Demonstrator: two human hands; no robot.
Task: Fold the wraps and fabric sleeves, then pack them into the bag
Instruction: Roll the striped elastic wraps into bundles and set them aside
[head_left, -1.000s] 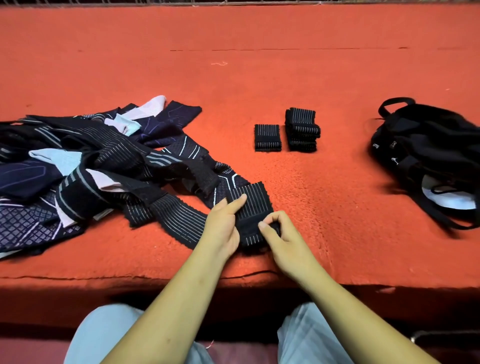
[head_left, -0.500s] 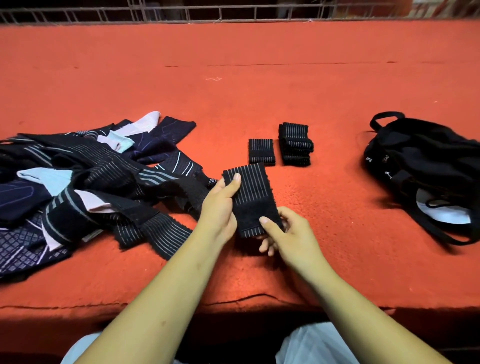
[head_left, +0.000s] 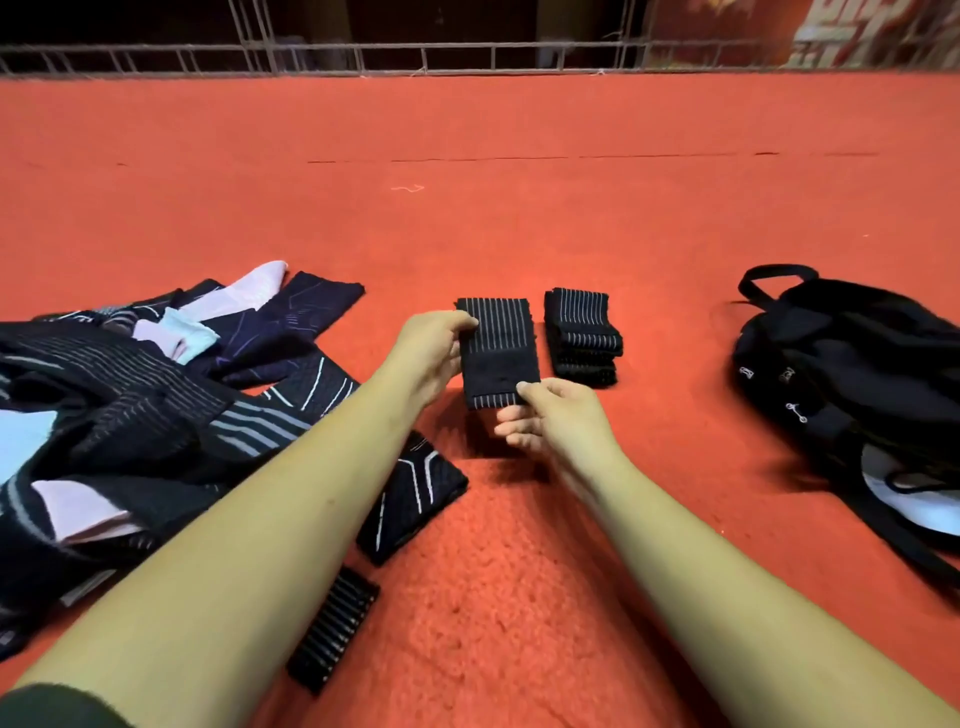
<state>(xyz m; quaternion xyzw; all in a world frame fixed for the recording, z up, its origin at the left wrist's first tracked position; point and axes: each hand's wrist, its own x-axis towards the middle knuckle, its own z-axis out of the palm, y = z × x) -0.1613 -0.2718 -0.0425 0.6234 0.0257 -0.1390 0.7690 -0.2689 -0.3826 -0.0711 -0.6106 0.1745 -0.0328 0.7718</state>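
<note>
Both hands hold one folded wrap (head_left: 497, 353), black with thin pale stripes, flat and long side pointing away from the person. Left hand (head_left: 431, 349) grips its left edge near the far corner, thumb on top, fingers (head_left: 441, 382) curled under. Right hand (head_left: 551, 422) pinches the near right corner, thumb on top, fingers (head_left: 511, 428) tucked beneath. The wrap looks raised a little off the red carpeted counter (head_left: 519, 234), with a shadow under its near end. It sits just left of the stack of folded wraps (head_left: 583, 338), close but with a strip of red showing between them. The black bag (head_left: 852, 374) lies well apart on the right, slumped on its side, handle loop at the far end, something white showing at its near end. On the left is a loose pile of wraps and sleeves (head_left: 130, 395), dark striped pieces mixed with pale pink and light blue ones, unfolded. A dark sleeve with white lines (head_left: 410, 499) pokes out from under the left forearm, and a striped strap end (head_left: 332, 629) lies nearer the person. A metal railing (head_left: 467, 52) runs along the far edge of the counter.
</note>
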